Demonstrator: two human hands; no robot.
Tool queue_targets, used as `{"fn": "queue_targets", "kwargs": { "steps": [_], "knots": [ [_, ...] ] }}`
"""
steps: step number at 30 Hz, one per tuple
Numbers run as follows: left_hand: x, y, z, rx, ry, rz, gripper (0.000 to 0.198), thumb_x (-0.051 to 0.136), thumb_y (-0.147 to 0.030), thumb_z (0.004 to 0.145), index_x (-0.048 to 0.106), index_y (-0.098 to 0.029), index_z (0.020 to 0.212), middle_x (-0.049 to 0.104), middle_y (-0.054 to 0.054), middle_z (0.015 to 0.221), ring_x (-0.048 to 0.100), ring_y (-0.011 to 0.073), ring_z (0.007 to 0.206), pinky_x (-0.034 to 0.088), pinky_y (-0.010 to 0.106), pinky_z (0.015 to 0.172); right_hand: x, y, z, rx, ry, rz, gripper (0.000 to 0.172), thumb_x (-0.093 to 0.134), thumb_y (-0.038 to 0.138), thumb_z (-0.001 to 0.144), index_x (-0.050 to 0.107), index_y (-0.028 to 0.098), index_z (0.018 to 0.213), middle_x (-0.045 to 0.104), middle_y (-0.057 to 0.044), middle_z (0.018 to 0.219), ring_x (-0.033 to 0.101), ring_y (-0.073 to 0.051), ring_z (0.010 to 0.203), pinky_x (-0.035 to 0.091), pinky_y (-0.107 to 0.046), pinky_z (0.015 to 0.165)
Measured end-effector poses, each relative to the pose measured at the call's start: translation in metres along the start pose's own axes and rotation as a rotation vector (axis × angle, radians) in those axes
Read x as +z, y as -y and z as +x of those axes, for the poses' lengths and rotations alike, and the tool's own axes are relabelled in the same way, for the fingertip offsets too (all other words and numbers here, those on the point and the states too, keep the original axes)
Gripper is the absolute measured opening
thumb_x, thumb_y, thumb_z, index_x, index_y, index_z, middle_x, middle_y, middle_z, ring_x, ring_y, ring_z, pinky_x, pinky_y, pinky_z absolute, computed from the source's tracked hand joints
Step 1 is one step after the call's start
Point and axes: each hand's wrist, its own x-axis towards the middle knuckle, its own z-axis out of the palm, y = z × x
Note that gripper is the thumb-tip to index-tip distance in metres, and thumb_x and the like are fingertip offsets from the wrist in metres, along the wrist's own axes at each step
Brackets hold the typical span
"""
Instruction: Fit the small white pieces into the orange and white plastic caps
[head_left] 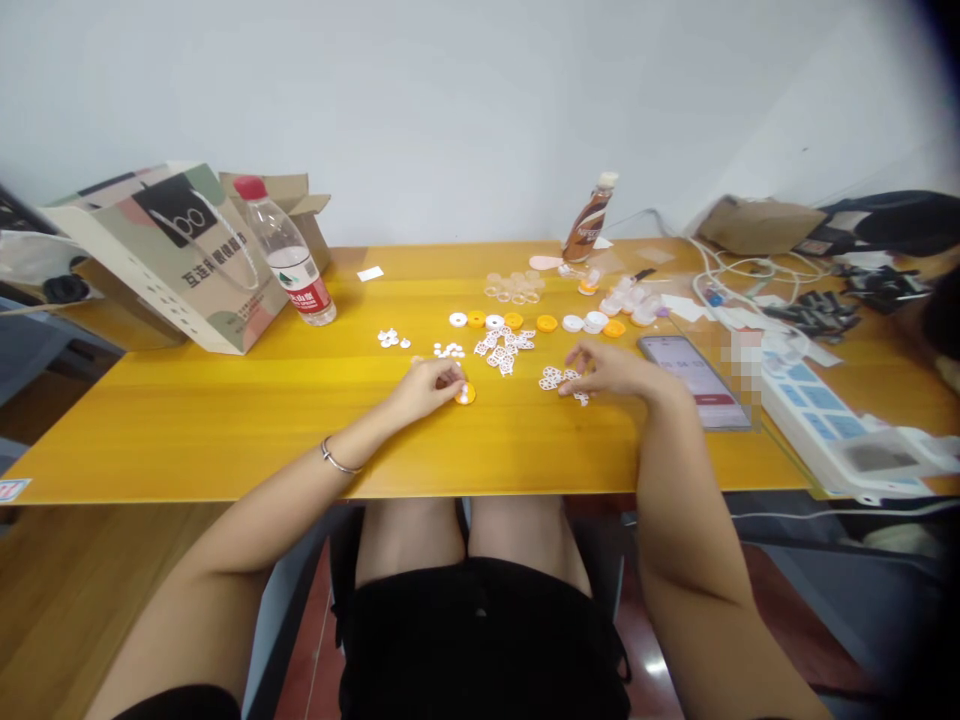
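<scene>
My left hand (429,388) is closed at the fingertips on a small round orange cap (466,397) with white bits on it, held at the tabletop. My right hand (611,370) reaches down at a small pile of white openwork discs (551,378). Its fingers are apart, with the lower fingertip touching the pile. Between the hands lies a larger heap of white openwork pieces (504,350). Small white pellets (450,350) and white round pieces (389,338) are near my left hand. Behind them runs a row of orange caps (547,324) and white caps (572,324).
Clear plastic cups (514,288) stand farther back. A water bottle (289,255) and paper bag (217,270) are at left, a brown drink bottle (590,220) at the back. At right lie a phone (694,380), a white power strip (825,430) and tangled cables (742,265).
</scene>
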Motion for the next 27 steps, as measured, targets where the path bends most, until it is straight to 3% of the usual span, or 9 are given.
{"fn": "queue_targets", "kwargs": {
  "steps": [6, 10, 14, 20, 27],
  "knots": [
    [0.001, 0.001, 0.001, -0.01, -0.003, -0.005, 0.007, 0.058, -0.02, 0.079, 0.061, -0.014, 0.076, 0.065, 0.001, 0.07, 0.058, 0.0089, 0.061, 0.046, 0.02, 0.059, 0.017, 0.027, 0.007, -0.038, 0.017, 0.05, 0.022, 0.07, 0.028, 0.069, 0.053, 0.02, 0.08, 0.059, 0.001, 0.072, 0.055, -0.011, 0.051, 0.04, -0.023, 0.049],
    [0.0, -0.002, 0.0, -0.007, -0.003, -0.003, 0.007, 0.057, -0.019, 0.08, 0.061, -0.014, 0.076, 0.065, 0.0, 0.069, 0.057, 0.0087, 0.06, 0.044, 0.02, 0.058, 0.026, 0.037, 0.011, -0.083, -0.038, 0.049, 0.014, 0.066, 0.025, 0.073, 0.054, 0.019, 0.077, 0.06, 0.0, 0.071, 0.053, -0.011, 0.053, 0.04, -0.024, 0.051],
    [0.0, -0.003, -0.001, -0.001, -0.001, 0.016, 0.009, 0.056, -0.02, 0.08, 0.062, -0.014, 0.076, 0.064, 0.001, 0.069, 0.056, 0.0089, 0.06, 0.044, 0.02, 0.058, 0.033, 0.038, 0.014, -0.17, -0.113, 0.014, 0.011, 0.066, 0.023, 0.072, 0.056, 0.017, 0.074, 0.061, -0.001, 0.073, 0.053, -0.012, 0.061, 0.04, -0.024, 0.058],
    [0.001, -0.002, -0.001, 0.012, 0.006, 0.063, 0.014, 0.055, -0.025, 0.083, 0.063, -0.015, 0.078, 0.064, 0.001, 0.07, 0.054, 0.0092, 0.06, 0.042, 0.021, 0.058, 0.04, 0.037, 0.019, -0.186, -0.125, 0.051, 0.01, 0.065, 0.024, 0.072, 0.057, 0.017, 0.073, 0.06, -0.001, 0.071, 0.049, -0.011, 0.058, 0.038, -0.024, 0.057],
    [-0.001, -0.004, -0.001, 0.039, 0.005, 0.094, 0.014, 0.055, -0.024, 0.083, 0.063, -0.015, 0.077, 0.063, 0.0, 0.07, 0.053, 0.0088, 0.059, 0.042, 0.021, 0.058, 0.048, 0.035, 0.024, -0.296, -0.237, 0.064, 0.013, 0.065, 0.025, 0.069, 0.056, 0.017, 0.066, 0.057, -0.002, 0.07, 0.046, -0.012, 0.059, 0.038, -0.026, 0.06]
  ]
}}
